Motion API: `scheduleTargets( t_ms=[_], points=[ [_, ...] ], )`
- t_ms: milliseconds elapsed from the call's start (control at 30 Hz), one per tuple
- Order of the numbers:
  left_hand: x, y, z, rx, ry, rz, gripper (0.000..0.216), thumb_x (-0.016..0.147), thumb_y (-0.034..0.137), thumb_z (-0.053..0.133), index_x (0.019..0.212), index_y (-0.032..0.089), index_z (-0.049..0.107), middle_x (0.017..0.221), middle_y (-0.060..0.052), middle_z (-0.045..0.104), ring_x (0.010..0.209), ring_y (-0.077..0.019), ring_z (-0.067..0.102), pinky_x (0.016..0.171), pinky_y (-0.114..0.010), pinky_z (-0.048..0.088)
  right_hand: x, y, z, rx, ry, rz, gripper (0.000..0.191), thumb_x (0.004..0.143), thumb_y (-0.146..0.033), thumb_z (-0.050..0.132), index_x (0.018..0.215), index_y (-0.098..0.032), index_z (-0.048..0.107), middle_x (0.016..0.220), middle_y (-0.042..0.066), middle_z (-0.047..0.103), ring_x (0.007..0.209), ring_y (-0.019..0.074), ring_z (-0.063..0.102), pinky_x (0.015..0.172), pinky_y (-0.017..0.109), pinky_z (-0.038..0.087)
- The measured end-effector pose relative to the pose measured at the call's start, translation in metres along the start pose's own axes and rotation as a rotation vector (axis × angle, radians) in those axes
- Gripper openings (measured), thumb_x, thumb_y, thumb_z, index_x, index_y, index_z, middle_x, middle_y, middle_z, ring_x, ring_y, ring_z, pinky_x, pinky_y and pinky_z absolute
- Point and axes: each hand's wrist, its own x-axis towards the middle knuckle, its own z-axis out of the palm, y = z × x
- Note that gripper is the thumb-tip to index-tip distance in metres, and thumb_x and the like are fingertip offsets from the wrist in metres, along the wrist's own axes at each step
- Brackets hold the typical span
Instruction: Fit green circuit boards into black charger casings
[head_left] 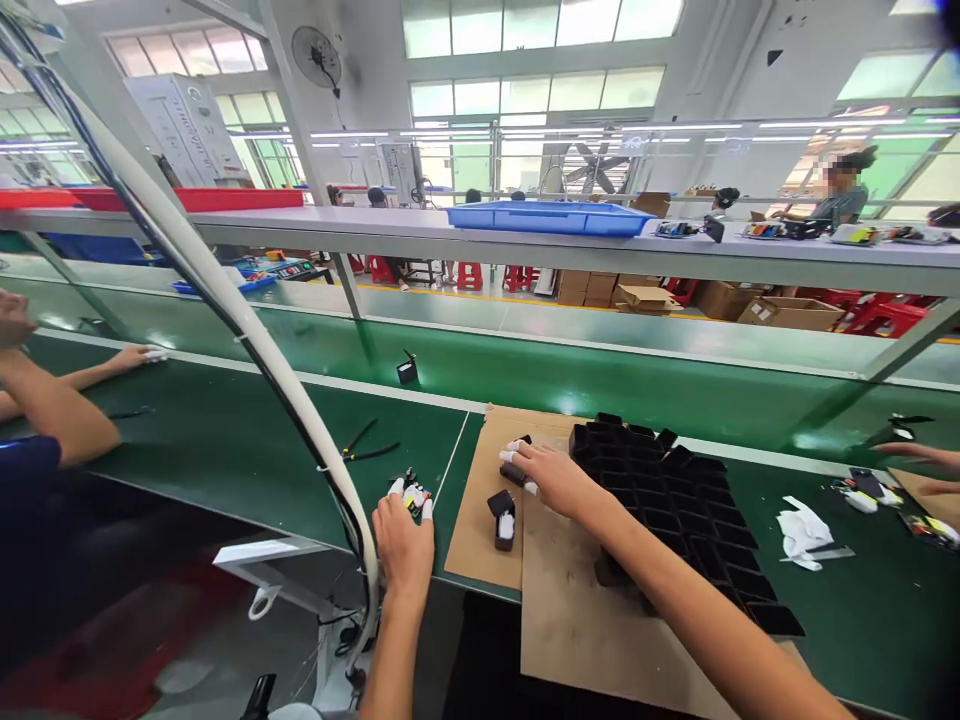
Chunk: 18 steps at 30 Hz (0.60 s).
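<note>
My left hand (403, 535) rests at the near edge of the green table, its fingers in white finger cots pinched on a small black part with yellow and red bits (412, 494). My right hand (546, 474) reaches over the brown cardboard sheet (480, 500) and grips a small black box (517, 468). An open small black box with a white piece inside (503, 519) lies on the cardboard between my two hands. A cluster of several small black boxes (675, 510) stands just right of my right hand.
Black pliers (366, 446) lie on the green mat, and a small black box (406, 370) stands farther back. A white hose with black cables (225, 300) curves down at left. Another person's arms (67, 385) reach in at left; another person's hand (919, 455) works at right near white paper scraps (802, 530).
</note>
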Motion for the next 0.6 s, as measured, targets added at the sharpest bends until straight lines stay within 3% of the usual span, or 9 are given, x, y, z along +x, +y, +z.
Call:
scheduleTargets(
  t_ms=[100,200,267,400,500,600],
  points=[
    [0.008,0.005,0.003,-0.062,0.032,-0.033,0.021,0.093,0.027,0.081,0.107,0.019,0.068,0.112,-0.007,0.070,0.123,-0.0336,0.068,0.119,-0.062,0.051,-0.048,-0.009,-0.017,0.101,0.158,0.081,0.045,0.104,-0.005,0.071,0.147,-0.018,0.067,0.145,0.017,0.071,0.128,0.0342,0.072,0.113,0.058,0.061],
    [0.006,0.023,0.003,-0.211,0.051,-0.057,0.035,0.087,0.040,0.087,0.104,0.021,0.064,0.099,-0.005,0.071,0.104,-0.0318,0.075,0.105,-0.061,0.061,-0.107,-0.025,-0.028,0.218,0.315,0.155,0.040,0.110,-0.018,0.070,0.149,-0.026,0.064,0.155,0.015,0.065,0.131,0.0324,0.070,0.114,0.054,0.059],
    [-0.011,0.045,-0.002,-0.354,0.031,-0.031,0.046,0.083,0.052,0.085,0.109,0.022,0.061,0.099,-0.007,0.074,0.098,-0.0322,0.079,0.097,-0.058,0.066,-0.144,-0.040,-0.027,0.335,0.417,0.214,0.038,0.113,-0.027,0.069,0.149,-0.029,0.062,0.148,0.011,0.068,0.127,0.0278,0.070,0.111,0.045,0.060],
    [-0.092,0.094,-0.018,-0.590,-0.101,0.118,0.062,0.081,0.063,0.090,0.122,0.025,0.064,0.120,-0.011,0.080,0.116,-0.0311,0.083,0.104,-0.048,0.069,-0.197,-0.071,-0.010,0.920,0.587,0.348,0.024,0.111,-0.042,0.074,0.133,-0.032,0.074,0.108,0.002,0.070,0.101,0.0228,0.070,0.100,0.039,0.059],
    [-0.167,0.120,-0.029,-0.779,-0.293,0.284,0.054,0.085,0.037,0.098,0.129,0.025,0.070,0.127,-0.012,0.082,0.118,-0.0292,0.085,0.100,-0.039,0.072,-0.220,-0.088,0.006,1.331,0.620,0.296,0.048,0.102,-0.056,0.084,0.144,-0.035,0.074,0.108,0.004,0.072,0.104,0.0248,0.071,0.105,0.043,0.058],
    [-0.218,0.135,-0.035,-0.826,-0.389,0.543,0.054,0.084,0.013,0.095,0.131,0.025,0.071,0.128,-0.012,0.082,0.119,-0.0283,0.085,0.100,-0.036,0.073,-0.239,-0.095,0.015,1.647,0.635,0.204,0.066,0.094,-0.062,0.093,0.151,-0.039,0.071,0.117,0.007,0.077,0.110,0.0273,0.073,0.109,0.048,0.058]
  ],
)
